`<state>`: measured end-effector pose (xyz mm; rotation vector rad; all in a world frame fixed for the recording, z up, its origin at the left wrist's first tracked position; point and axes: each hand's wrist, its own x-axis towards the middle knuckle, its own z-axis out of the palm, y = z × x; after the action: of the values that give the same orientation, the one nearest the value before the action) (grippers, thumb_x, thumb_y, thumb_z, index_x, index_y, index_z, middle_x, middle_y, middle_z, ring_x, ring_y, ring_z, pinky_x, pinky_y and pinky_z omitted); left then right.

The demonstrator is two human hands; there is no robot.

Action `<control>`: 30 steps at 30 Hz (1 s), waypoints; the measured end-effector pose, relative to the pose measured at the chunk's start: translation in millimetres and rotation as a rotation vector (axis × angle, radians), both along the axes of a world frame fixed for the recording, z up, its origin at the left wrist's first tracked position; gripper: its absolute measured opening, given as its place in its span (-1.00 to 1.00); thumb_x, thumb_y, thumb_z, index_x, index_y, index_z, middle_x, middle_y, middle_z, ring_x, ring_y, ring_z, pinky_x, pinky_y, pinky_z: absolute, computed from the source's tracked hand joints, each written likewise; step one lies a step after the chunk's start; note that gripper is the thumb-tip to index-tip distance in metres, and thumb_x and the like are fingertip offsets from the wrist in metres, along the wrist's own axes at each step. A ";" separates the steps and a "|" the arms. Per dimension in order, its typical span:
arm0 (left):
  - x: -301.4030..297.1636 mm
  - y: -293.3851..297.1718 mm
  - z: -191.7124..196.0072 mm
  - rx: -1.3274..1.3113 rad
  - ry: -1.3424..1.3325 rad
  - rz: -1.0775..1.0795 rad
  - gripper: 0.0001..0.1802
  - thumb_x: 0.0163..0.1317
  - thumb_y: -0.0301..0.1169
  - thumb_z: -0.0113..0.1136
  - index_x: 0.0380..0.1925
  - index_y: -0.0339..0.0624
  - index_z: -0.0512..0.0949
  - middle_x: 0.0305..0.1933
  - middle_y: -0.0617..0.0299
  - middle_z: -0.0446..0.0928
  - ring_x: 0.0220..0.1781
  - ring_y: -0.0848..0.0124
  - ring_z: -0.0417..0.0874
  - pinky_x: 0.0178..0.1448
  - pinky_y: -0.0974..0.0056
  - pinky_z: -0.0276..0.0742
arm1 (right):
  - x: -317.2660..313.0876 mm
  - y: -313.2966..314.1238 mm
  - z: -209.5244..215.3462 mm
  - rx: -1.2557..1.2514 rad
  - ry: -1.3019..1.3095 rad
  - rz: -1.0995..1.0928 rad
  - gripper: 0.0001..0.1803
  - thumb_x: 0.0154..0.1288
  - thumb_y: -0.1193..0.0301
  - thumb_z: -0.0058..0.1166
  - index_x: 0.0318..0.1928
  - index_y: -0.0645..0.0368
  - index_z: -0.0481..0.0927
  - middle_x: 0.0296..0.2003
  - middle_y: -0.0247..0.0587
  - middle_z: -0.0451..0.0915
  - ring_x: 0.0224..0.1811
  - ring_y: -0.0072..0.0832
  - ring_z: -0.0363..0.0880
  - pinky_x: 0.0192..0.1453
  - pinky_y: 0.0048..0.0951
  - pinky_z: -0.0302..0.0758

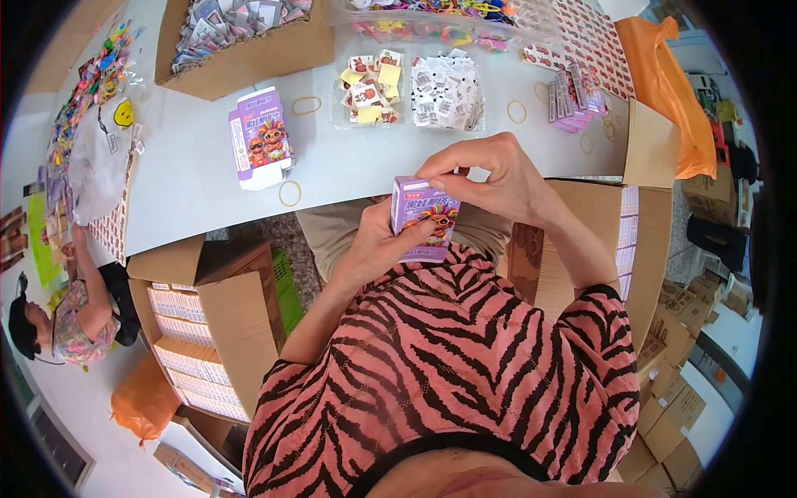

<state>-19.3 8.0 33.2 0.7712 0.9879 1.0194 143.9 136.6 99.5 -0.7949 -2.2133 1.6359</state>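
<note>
White table [199, 166], flat purple box [261, 137] lying at 10 o'clock, yellow rubber band [290, 193] just below it, two clear trays of small packets [411, 90] at 12 o'clock, open cardboard box [241, 46] at 11 o'clock, stack of purple boxes [573, 101] at 1 o'clock, bags of bright toys [91, 83] at the left edge.

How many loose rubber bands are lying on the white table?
5 that I can make out: one above the flat purple carton, one below it, and three at the right. More may be hidden among the packets.
</note>
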 end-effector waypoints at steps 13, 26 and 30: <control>2.9 3.4 11.8 -0.001 0.043 0.085 -0.72 0.28 -0.47 0.09 -0.03 -0.35 0.46 -0.19 0.22 0.60 -0.21 0.57 0.58 -0.11 0.42 0.55 | 3.2 -8.8 -23.1 0.634 0.208 0.005 -0.67 0.07 0.61 0.14 -0.09 0.16 0.63 -0.16 -0.18 0.59 -0.26 -0.32 0.59 -0.19 -0.40 0.54; 4.0 3.2 21.7 -0.076 0.086 0.032 -0.74 0.27 -0.44 0.12 -0.08 -0.33 0.49 -0.28 0.27 0.60 -0.28 0.60 0.57 -0.23 0.46 0.52 | 5.0 -14.9 -26.1 0.728 0.248 -0.028 -0.62 -0.01 0.56 0.17 -0.08 0.14 0.64 -0.15 -0.20 0.56 -0.27 -0.36 0.54 -0.22 -0.41 0.56; 0.8 5.1 21.7 -0.085 0.087 0.015 -0.76 0.28 -0.44 0.11 -0.11 -0.34 0.49 -0.25 0.29 0.58 -0.26 0.63 0.53 -0.20 0.47 0.49 | 1.0 -18.0 -27.3 0.775 0.263 -0.056 -0.61 -0.02 0.57 0.16 -0.08 0.15 0.64 -0.16 -0.20 0.57 -0.27 -0.35 0.54 -0.24 -0.41 0.55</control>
<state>-18.5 13.0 54.9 0.7436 1.1063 0.9564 144.9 118.7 72.2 -0.3863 -2.3119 0.6797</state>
